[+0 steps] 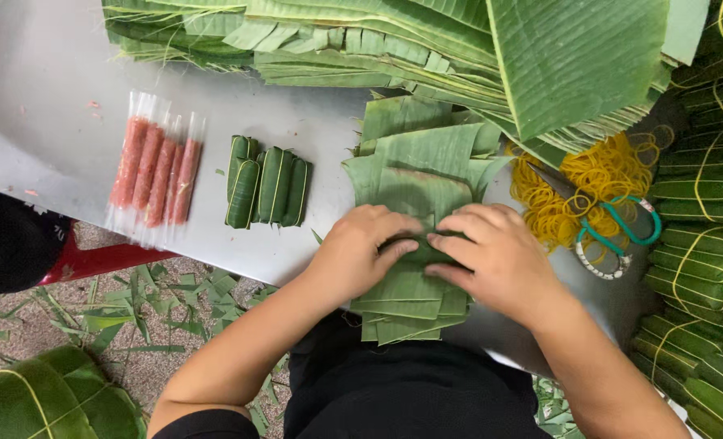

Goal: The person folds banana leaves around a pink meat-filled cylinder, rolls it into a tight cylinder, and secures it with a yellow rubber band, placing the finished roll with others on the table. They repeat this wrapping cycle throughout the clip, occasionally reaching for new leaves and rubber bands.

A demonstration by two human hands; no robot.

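Hands meet over a small leaf roll (414, 248), right at the middle of the leaf stack (414, 195). Left hand (357, 252) comes in from the left, right hand (495, 256) from the right, fingertips nearly touching on top of the roll. Both hands are curled down & pressed onto it, pinching it between them; roll mostly hidden under the fingers, so only a dark green strip shows. Its long axis looks to run left-right, along the line between the two hands, w/ each hand on one end. Neither hand is clearly nearer; roll sits dead centre between them.

Counts now. Just left of the left hand, on the metal table (52, 97): 4 finished green bundles (268, 191), standing side by side, long axes pointing away from the person. Further left, well apart from the grip: pink meat sticks in clear wrap (154, 171), 4 by my count, though the plastic makes that hard to swear to. Right of the right hand: a heap of yellow rubber bands (589, 183), too many to count, w/ 1 pair of green-handled scissors (613, 223) lying on it. Beyond the grip: big pile of banana leaves (475, 49). Far right edge: tied leaf bundles (703, 268), stacked, many.
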